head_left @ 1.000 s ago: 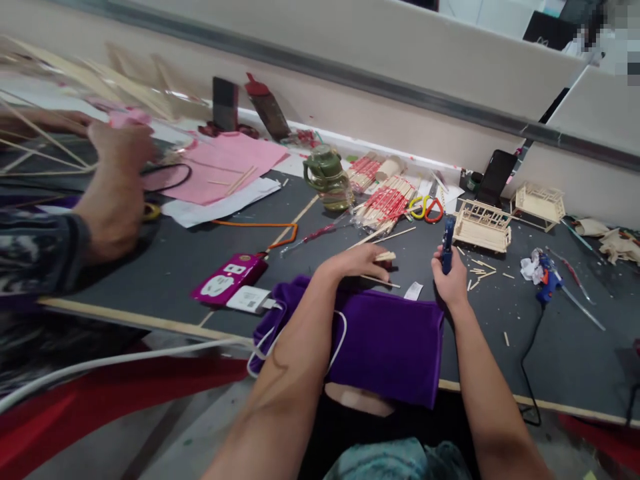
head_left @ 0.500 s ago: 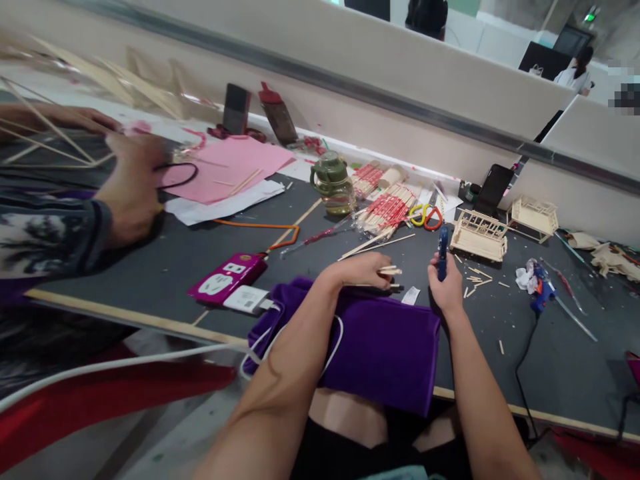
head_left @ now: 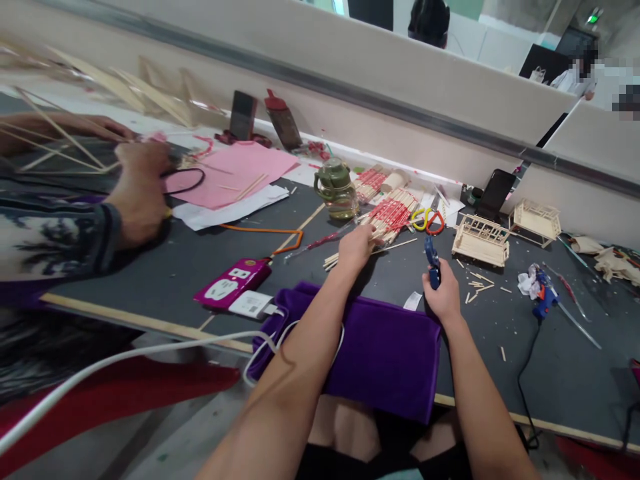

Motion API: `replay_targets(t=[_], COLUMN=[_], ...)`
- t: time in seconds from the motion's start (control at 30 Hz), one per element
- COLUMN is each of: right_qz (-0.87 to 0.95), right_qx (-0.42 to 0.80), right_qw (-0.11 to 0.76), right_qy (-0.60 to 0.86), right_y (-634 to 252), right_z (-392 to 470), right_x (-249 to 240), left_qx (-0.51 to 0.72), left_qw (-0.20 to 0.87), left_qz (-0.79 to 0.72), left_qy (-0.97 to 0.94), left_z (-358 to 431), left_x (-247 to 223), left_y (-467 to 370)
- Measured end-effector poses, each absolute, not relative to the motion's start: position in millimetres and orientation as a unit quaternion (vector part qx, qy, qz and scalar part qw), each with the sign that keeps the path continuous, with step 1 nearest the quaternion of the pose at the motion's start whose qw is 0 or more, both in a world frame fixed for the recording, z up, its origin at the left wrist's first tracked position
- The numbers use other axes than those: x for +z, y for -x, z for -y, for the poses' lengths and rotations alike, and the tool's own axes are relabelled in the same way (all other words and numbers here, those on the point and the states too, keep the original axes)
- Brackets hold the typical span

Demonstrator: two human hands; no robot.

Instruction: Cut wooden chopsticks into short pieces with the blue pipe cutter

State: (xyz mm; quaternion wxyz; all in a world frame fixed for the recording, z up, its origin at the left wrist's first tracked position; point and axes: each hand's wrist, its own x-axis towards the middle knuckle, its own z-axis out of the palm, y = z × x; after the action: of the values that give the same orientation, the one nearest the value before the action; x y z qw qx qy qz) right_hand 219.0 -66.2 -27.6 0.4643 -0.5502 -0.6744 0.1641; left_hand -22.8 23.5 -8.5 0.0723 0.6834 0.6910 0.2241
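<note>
– What's the purple cloth (head_left: 383, 353) like?
– Soft-looking, matt fabric.
– And the power strip (head_left: 233, 283)?
– Glossy magenta plastic.
– The small railed models (head_left: 481, 241)?
– Pale, bare wood.
– That green jug (head_left: 336, 189)?
– Clear-walled, smooth and shiny.

A dark grey worktop with a pale wooden edge strip (head_left: 550, 423) runs across the view, backed by a low cream-white partition panel (head_left: 320, 127) with a grey metal rail (head_left: 280, 75) along it. A second cream-white partition panel (head_left: 595, 147) meets it at the right. Below the edge strip lie a pale grey, speckled floor (head_left: 200, 433) and a curved red seat (head_left: 125, 393). Beyond the partitions stand a black chair back (head_left: 429, 23), dark screens and white dividers; a green light (head_left: 593, 19) glows in the upper right.
</note>
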Motion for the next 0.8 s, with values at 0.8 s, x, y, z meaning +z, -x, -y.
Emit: replay_targets(t=[0.8], right_qz=[0.693], right_qx=[0.145], right_qw=[0.460], right_qy=[0.536], right_y=[-219], right_z=[66], right_x=[-28], left_qx=[0.467], left_qw=[0.114], left_qz=[-0.636], left_qy=[-0.603], left_z=[-18], left_x=[-8], left_y=[32])
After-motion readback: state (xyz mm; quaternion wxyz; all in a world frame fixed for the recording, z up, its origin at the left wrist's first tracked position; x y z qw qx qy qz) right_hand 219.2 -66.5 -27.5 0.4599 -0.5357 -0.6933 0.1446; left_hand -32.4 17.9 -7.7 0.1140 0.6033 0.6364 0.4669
